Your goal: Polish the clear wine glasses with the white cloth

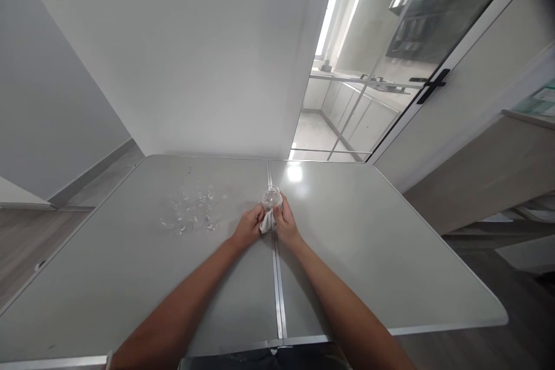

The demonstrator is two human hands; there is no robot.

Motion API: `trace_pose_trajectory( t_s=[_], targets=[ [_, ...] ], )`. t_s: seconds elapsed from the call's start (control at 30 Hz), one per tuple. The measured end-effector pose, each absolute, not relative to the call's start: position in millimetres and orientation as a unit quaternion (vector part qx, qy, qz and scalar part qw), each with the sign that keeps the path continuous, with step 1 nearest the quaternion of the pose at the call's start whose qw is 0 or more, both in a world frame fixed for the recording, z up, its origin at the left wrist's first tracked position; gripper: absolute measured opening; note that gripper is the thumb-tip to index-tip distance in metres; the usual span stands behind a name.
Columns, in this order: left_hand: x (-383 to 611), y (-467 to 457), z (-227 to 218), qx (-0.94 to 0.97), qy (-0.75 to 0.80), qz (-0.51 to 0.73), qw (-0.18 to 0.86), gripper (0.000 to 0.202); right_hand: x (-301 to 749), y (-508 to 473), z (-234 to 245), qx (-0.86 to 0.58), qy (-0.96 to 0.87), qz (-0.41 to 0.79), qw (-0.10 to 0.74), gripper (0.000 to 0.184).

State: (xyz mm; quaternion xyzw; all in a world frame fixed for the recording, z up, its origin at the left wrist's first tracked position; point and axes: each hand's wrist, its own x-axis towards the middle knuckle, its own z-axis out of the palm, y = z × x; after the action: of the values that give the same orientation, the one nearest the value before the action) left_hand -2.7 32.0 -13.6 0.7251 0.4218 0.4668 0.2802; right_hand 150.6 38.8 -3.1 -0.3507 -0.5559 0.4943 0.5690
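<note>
A clear glass (pixel 271 199) is held between my two hands above the seam of the folding table, its round mouth tilted up toward me. My right hand (pixel 285 221) wraps its right side, with a white cloth (pixel 268 222) bunched against the glass below the thumb. On the left, my left hand (pixel 250 225) has its fingers curled closed at the glass's side and the cloth's edge; whether it grips the glass, the cloth or both is hard to make out. Several clear glasses (pixel 191 211) stand grouped on the tabletop to the left of my hands.
The pale folding table (pixel 368 254) has a metal strip (pixel 278 289) down its middle and a metal rim. A white wall (pixel 195 58) rises at its far edge. Right of that is a glass door (pixel 368 69) with a black handle (pixel 433 85). Wooden shelving (pixel 489 173) stands at the right.
</note>
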Motion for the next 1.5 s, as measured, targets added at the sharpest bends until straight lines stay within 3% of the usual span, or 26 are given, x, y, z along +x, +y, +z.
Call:
trace_pose_trajectory(
  t_s=[0.3,0.47,0.57,0.67,0.8,0.93,1.0,1.1,1.23,1.3,1.37,1.5],
  targets=[
    [-1.8,29.8,-12.4,0.656,0.433,0.55,0.284,0.04,171.1,34.0,11.0,-0.231,-0.616,0.612,0.439,0.08],
    [-4.0,30.1,-10.8,0.625,0.471,0.56,0.271,0.042,168.1,37.5,10.6,-0.304,-0.657,0.49,0.486,0.058],
    [-3.5,31.0,-8.1,0.596,0.481,0.576,0.285,0.036,164.9,38.6,10.9,-0.332,-0.652,0.475,0.489,0.042],
    [-2.3,35.2,-6.8,0.594,0.426,0.597,0.33,0.032,161.6,40.8,7.3,-0.336,-0.609,0.523,0.493,0.032],
    [-2.4,43.5,-8.4,0.54,0.352,0.649,0.404,0.044,158.4,43.0,1.4,-0.344,-0.457,0.64,0.513,0.036],
    [-1.8,43.9,-9.7,0.477,0.307,0.628,0.534,0.064,160.3,40.7,3.8,-0.323,-0.392,0.751,0.422,0.039],
    [-1.1,42.0,-9.4,0.463,0.285,0.601,0.587,0.065,161.3,39.1,5.7,-0.308,-0.414,0.766,0.385,0.04],
    [-0.3,41.1,-7.7,0.439,0.3,0.617,0.58,0.059,161.6,38.1,5.8,-0.323,-0.531,0.674,0.399,0.038],
    [-0.1,43.5,-4.1,0.444,0.347,0.647,0.514,0.057,161.7,38.6,3.8,-0.406,-0.701,0.408,0.421,0.033],
    [-0.6,43.4,-3.1,0.454,0.343,0.645,0.51,0.057,161.2,38.3,4.3,-0.42,-0.713,0.372,0.42,0.032],
    [-1.5,41.7,-3.5,0.452,0.333,0.644,0.519,0.054,160.3,37.5,6.3,-0.397,-0.688,0.442,0.416,0.032],
    [-2.6,36.8,-6.0,0.453,0.308,0.632,0.548,0.053,161.7,36.4,12.8,-0.29,-0.546,0.702,0.355,0.045]
  ],
)
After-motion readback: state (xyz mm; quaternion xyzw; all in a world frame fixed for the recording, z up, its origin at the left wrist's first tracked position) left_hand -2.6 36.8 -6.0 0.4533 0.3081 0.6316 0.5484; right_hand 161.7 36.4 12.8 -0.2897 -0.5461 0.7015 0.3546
